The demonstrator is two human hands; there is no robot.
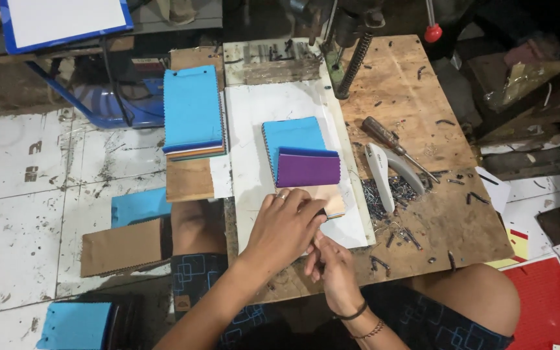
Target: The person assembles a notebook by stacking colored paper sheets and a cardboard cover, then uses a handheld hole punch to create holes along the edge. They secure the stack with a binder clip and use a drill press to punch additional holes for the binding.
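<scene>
Lying on a white sheet [247, 110] near the middle of the tabletop [422, 84], the swatch booklet [303, 162] shows blue and purple fabric leaves over a tan bottom card. The left hand [286, 223] presses flat on its near end, fingers together. The right hand [333, 264] sits just nearer, fingers curled at the booklet's near edge; whether it pinches anything cannot be told. A stapler [384, 172] and screwdriver [393, 144] lie right; another blue swatch stack [192, 110] rests far left.
</scene>
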